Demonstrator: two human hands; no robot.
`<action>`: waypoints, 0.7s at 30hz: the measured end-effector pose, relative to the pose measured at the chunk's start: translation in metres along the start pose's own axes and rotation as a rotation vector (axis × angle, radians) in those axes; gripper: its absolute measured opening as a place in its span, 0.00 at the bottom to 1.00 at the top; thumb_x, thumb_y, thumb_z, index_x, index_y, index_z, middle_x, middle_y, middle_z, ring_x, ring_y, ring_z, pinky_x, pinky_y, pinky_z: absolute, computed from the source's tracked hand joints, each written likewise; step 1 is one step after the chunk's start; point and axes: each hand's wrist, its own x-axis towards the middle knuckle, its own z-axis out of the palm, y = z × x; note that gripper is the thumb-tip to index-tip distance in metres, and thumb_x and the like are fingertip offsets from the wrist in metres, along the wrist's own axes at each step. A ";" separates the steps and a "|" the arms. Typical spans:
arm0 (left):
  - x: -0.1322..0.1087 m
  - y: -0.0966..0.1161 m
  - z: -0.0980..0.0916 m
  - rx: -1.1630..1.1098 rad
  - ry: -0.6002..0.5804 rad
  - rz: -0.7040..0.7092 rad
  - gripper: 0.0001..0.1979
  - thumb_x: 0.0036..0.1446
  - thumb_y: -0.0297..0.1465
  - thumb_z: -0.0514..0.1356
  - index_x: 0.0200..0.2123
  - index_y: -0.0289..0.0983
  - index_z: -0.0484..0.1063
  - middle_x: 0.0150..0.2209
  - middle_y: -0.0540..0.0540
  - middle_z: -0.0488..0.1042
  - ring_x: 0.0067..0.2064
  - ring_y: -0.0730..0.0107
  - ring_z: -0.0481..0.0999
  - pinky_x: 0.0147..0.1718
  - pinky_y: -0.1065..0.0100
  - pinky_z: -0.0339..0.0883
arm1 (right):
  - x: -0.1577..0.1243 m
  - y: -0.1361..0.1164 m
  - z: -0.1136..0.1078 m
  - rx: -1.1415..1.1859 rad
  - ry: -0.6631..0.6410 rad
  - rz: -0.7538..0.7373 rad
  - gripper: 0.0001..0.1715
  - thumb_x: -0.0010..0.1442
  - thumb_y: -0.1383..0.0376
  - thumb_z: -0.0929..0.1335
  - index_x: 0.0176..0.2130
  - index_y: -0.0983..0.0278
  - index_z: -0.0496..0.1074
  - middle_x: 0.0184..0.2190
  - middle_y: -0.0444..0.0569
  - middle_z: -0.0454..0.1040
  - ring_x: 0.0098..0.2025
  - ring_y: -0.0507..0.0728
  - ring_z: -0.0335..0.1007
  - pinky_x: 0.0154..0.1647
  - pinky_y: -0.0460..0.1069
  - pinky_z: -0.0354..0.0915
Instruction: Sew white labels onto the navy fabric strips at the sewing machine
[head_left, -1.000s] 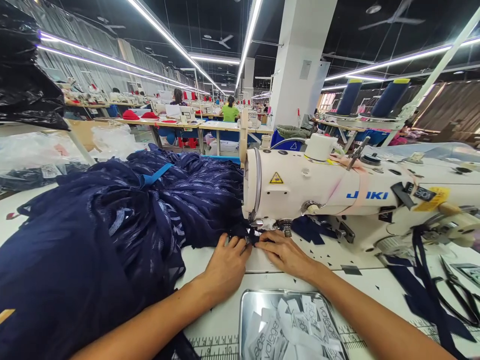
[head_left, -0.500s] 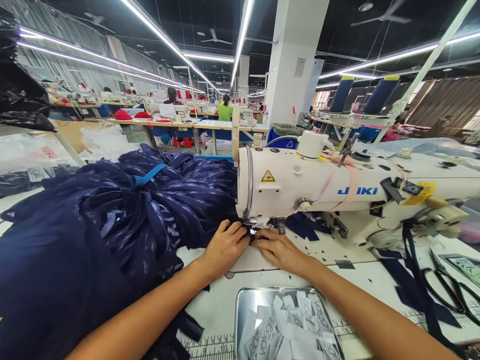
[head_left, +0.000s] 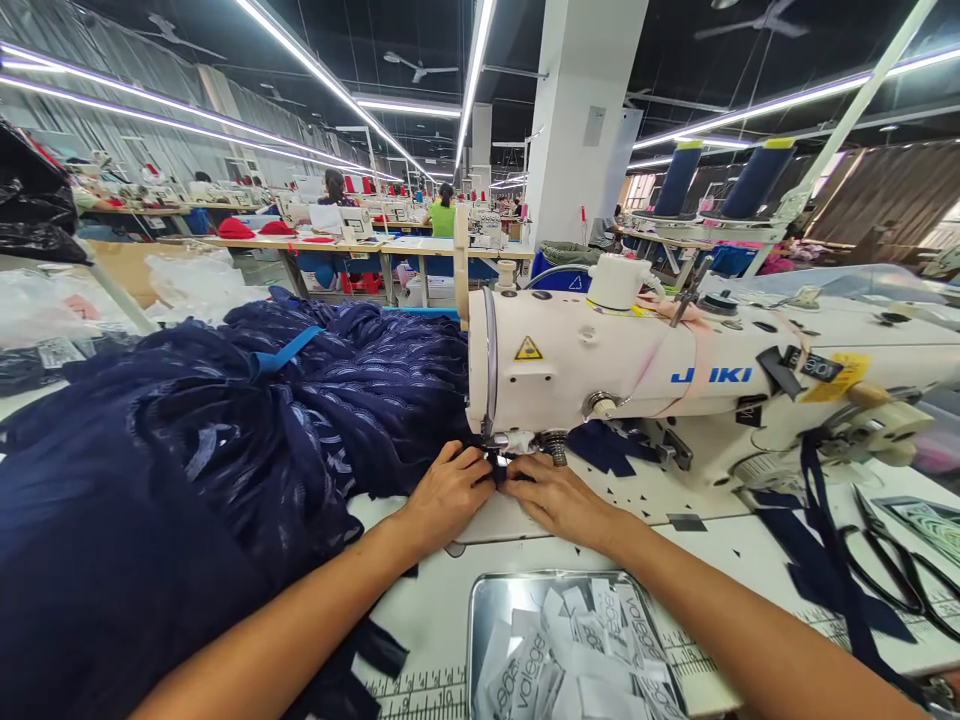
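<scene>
A white sewing machine [head_left: 555, 365] stands before me, its presser foot [head_left: 498, 462] low over the bed. On the left of the foot my left hand [head_left: 448, 498] has its fingers bent and closed on the edge of dark navy fabric [head_left: 500, 478]. From the right my right hand [head_left: 559, 496] pinches the same small stretch of fabric, its fingertips close to the foot. The stitching point is mostly hidden by fingers and foot. A large heap of navy lace garments [head_left: 180, 480] lies left of the machine, with a blue strip [head_left: 285, 355] across it.
A metal tray [head_left: 475, 640] of white printed labels [head_left: 559, 650] sits between my forearms. To the right lie black scissors [head_left: 885, 560] and navy strips [head_left: 821, 575]. Two navy thread cones [head_left: 679, 180] stand behind the machine. Other people work at distant tables.
The camera view has shifted slightly. Both hands stay at the presser foot, fingers still closed on the fabric; a little more dark fabric shows between the fingertips.
</scene>
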 end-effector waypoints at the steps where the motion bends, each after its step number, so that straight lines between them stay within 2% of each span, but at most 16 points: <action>1: -0.002 0.000 -0.001 -0.034 -0.023 -0.016 0.07 0.56 0.26 0.53 0.30 0.36 0.70 0.33 0.48 0.74 0.39 0.68 0.67 0.40 0.63 0.52 | 0.000 -0.001 -0.001 -0.032 -0.005 -0.010 0.16 0.57 0.74 0.58 0.41 0.67 0.70 0.36 0.53 0.68 0.38 0.56 0.63 0.40 0.51 0.63; 4: -0.010 0.002 -0.006 -0.123 -0.104 -0.072 0.09 0.55 0.24 0.52 0.38 0.38 0.69 0.42 0.48 0.74 0.44 0.67 0.67 0.46 0.60 0.49 | 0.000 -0.004 -0.001 -0.097 -0.010 -0.014 0.16 0.56 0.75 0.58 0.42 0.68 0.70 0.38 0.54 0.68 0.38 0.56 0.63 0.40 0.51 0.64; 8: -0.020 0.004 -0.015 -0.160 -0.227 -0.110 0.19 0.50 0.22 0.54 0.47 0.39 0.64 0.51 0.45 0.67 0.52 0.62 0.63 0.51 0.54 0.45 | -0.001 -0.004 0.001 -0.138 -0.017 -0.029 0.16 0.56 0.75 0.59 0.42 0.68 0.70 0.39 0.54 0.68 0.39 0.57 0.63 0.40 0.51 0.64; 15: -0.019 0.002 -0.019 -0.198 -0.318 -0.142 0.22 0.50 0.20 0.52 0.49 0.38 0.63 0.53 0.44 0.64 0.55 0.61 0.60 0.54 0.50 0.43 | 0.001 -0.002 0.002 -0.162 -0.021 -0.036 0.17 0.56 0.75 0.58 0.43 0.69 0.69 0.40 0.55 0.69 0.41 0.57 0.64 0.41 0.52 0.65; 21: -0.016 0.001 -0.018 -0.213 -0.312 -0.160 0.21 0.50 0.20 0.51 0.48 0.38 0.64 0.52 0.43 0.65 0.55 0.60 0.60 0.54 0.48 0.43 | 0.002 -0.002 0.002 -0.173 0.002 -0.040 0.16 0.56 0.75 0.59 0.43 0.69 0.69 0.40 0.55 0.69 0.42 0.58 0.64 0.41 0.51 0.66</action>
